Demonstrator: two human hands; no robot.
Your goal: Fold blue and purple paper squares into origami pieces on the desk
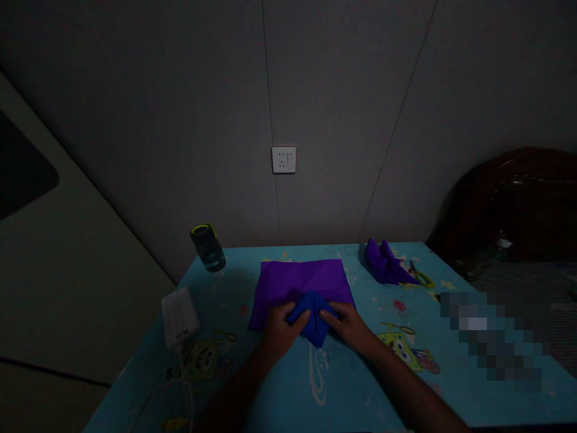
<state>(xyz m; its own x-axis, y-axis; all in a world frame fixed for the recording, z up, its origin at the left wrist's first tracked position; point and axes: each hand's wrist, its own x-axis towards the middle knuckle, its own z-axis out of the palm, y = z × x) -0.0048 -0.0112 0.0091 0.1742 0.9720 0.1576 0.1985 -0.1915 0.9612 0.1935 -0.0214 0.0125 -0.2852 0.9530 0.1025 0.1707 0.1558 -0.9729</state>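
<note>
Between the fingers (301,323) sits the folded blue paper (314,305).

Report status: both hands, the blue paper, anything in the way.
Left hand and right hand both gripping blue paper by its sides. Paper folded, roughly diamond-shaped. Purple sheet just behind; nothing seen blocking the hands.

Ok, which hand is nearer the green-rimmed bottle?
Left. The left hand sits in front and to the right of the green-rimmed bottle; the right hand, across the blue paper, is farther right.

V. dim light, dark corners, pixelated patch (493,340) lower rt.
</note>
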